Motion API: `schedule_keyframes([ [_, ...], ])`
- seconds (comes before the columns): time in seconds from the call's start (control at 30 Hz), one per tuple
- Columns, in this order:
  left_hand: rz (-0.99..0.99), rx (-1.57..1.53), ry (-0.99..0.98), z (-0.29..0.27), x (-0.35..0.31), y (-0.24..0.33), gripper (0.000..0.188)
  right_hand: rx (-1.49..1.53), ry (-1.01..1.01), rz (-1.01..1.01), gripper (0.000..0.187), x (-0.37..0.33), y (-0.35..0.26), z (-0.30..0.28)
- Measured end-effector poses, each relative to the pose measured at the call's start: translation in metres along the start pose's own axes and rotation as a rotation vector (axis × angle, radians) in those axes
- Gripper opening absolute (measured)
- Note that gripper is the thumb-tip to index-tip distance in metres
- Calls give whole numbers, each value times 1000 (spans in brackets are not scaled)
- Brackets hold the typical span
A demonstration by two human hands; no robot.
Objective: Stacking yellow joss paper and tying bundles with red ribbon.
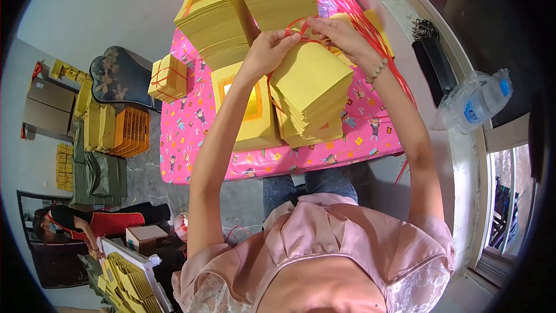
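A stack of yellow paper sheets (311, 78) stands slightly askew on the table before me. Red plastic string (269, 90) runs around it. Over its far edge my left hand (272, 49) pinches the string between thumb and fingers. On the other side my right hand (340, 33) has its fingers closed on the same string, which makes a small loop between the hands. Left of this stack lies a lower yellow stack (231, 90) with an orange-gold square on top, partly hidden by my left forearm. Part of the string behind my fingers is hidden.
Taller yellow paper stacks (217, 29) rise at the table's far side. A tied bundle (168, 78) sits at the left on the pink patterned tablecloth (185, 150). Loose red strings (376, 35) hang along the right edge. A bagged bottle (478, 104) is on the sill; a co-worker (110, 223) is lower left.
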State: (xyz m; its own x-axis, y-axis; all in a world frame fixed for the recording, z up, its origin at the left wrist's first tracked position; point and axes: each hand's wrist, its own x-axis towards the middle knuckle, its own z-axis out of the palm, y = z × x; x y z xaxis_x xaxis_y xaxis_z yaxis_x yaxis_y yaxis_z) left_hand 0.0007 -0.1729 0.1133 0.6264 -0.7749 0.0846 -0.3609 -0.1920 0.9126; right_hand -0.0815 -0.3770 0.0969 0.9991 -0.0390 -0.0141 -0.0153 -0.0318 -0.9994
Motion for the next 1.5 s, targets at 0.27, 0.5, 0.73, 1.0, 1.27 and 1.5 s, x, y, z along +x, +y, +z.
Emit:
schedule_keyframes([
  [0.27, 252, 99, 178, 7, -15, -9, 23, 116, 303, -279, 19, -9, 11, 10],
  [0.5, 331, 176, 127, 8, -32, -16, 23, 87, 449, -335, 15, -26, 36, 0],
  [0.73, 390, 243, 167, 7, -43, -31, 21, 90, 524, -168, 15, -16, 68, -9],
  [1.0, 436, 287, 260, 14, -53, -36, 20, 114, 634, -237, 14, -31, 60, -6],
  [1.27, 435, 240, 287, 12, -54, -43, 19, -13, 829, -502, 17, -123, 13, 50],
  [1.5, 445, 211, 270, 14, -52, -43, 18, 121, 960, -324, 15, -173, 60, 111],
])
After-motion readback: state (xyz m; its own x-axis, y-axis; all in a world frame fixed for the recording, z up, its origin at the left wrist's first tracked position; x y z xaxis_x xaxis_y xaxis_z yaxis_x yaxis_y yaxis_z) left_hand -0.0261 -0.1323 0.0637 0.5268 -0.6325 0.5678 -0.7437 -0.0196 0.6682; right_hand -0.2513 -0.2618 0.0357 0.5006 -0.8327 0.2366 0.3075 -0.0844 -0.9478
